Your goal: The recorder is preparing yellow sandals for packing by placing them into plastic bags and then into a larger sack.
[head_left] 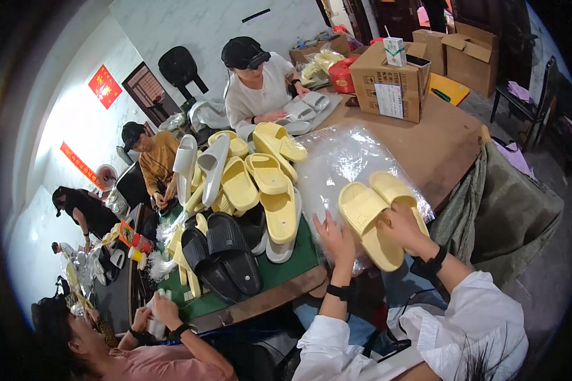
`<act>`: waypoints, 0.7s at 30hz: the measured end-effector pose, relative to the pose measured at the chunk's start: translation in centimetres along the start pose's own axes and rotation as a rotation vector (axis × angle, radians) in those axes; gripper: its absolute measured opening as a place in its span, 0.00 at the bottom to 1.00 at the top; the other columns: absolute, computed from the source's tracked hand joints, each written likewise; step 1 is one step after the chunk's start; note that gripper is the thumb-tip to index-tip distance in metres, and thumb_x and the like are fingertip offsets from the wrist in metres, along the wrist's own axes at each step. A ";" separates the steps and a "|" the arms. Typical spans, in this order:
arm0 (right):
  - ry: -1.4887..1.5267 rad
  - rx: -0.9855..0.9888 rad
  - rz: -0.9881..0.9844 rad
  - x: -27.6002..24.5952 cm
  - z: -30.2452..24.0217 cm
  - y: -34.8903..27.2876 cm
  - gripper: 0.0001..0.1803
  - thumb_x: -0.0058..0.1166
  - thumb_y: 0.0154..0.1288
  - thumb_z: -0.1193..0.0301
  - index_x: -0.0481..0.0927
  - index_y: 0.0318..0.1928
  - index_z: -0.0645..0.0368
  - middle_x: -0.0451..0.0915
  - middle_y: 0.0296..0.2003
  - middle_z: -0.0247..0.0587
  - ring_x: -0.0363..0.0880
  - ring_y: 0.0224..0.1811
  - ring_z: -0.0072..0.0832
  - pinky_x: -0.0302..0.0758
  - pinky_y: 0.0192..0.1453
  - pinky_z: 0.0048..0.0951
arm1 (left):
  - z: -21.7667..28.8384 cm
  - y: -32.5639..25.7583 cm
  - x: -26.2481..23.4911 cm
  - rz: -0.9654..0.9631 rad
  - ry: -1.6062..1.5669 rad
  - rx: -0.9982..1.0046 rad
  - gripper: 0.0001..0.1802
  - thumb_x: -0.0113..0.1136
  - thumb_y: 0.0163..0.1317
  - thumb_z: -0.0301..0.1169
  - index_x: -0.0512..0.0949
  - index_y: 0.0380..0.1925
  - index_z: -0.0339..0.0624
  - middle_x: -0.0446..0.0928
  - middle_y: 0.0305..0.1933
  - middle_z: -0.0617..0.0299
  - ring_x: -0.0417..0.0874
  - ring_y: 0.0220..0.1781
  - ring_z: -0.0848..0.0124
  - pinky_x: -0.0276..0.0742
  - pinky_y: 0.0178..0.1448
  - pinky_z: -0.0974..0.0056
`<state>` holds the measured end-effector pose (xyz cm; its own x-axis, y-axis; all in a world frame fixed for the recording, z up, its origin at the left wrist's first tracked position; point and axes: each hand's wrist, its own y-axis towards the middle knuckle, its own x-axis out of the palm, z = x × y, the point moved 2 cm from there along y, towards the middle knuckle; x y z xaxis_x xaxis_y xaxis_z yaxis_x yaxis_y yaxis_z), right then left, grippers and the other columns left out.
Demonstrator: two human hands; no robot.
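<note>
My right hand [405, 227] grips a pair of pale yellow slide sandals [362, 209], its fingers closed at the straps. The pair is raised above the near right part of the table, soles down and tilted. My left hand [335, 242] is apart from the sandals, just to their left, fingers spread and holding nothing. Beneath both hands lies a stack of clear plastic bags [343, 155]. Left of the bags rises a heap of yellow slides [238, 184], with grey-white ones among them. A black pair of slides [225, 254] rests at the heap's near side.
A cardboard box [368, 79] with a drink carton [394, 51] on top stands at the table's far right. Across from me, a person [260, 89] handles grey slides. Another person [165, 343] sits at my near left. Grey cloth [515, 209] hangs beside the table's right edge.
</note>
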<state>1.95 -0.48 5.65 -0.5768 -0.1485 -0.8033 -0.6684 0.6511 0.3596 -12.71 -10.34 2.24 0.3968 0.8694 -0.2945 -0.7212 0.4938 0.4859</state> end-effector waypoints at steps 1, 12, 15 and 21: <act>0.012 0.009 -0.041 0.2 -0.6 -0.2 0.15 0.53 0.53 0.62 0.78 0.33 0.63 0.73 0.32 0.50 0.72 0.39 0.45 0.65 0.44 0.42 | -1.5 0.1 -0.1 0.006 0.003 0.003 0.28 0.48 0.56 0.19 0.61 0.60 0.31 0.61 0.61 0.38 0.62 0.63 0.49 0.63 0.63 0.57; -0.068 0.042 0.089 0.3 -0.2 0.9 0.14 0.51 0.54 0.63 0.77 0.31 0.63 0.73 0.35 0.50 0.70 0.44 0.44 0.64 0.48 0.42 | -2.0 0.0 0.4 -0.312 -0.466 -0.313 0.27 0.45 0.63 0.18 0.57 0.63 0.33 0.78 0.41 0.56 0.77 0.36 0.74 0.73 0.41 0.73; -0.106 0.054 0.053 0.2 0.3 1.3 0.13 0.50 0.54 0.64 0.77 0.30 0.63 0.73 0.35 0.51 0.70 0.44 0.45 0.64 0.49 0.43 | -1.3 -0.3 0.5 -0.341 -0.495 -0.349 0.28 0.47 0.62 0.19 0.57 0.63 0.34 0.77 0.37 0.58 0.75 0.31 0.79 0.73 0.36 0.75; -0.011 0.095 -0.048 1.0 -0.8 0.4 0.13 0.51 0.54 0.64 0.77 0.30 0.63 0.73 0.36 0.52 0.70 0.44 0.46 0.64 0.49 0.44 | -3.0 -0.1 -0.3 0.021 -0.422 -0.424 0.29 0.47 0.61 0.19 0.56 0.64 0.34 0.77 0.33 0.58 0.75 0.31 0.78 0.73 0.36 0.73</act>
<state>0.74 -0.94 5.36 -0.5399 -0.1732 -0.8237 -0.6470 0.7113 0.2745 -14.45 -10.73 -0.21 0.5085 0.8545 0.1058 -0.8607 0.5009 0.0916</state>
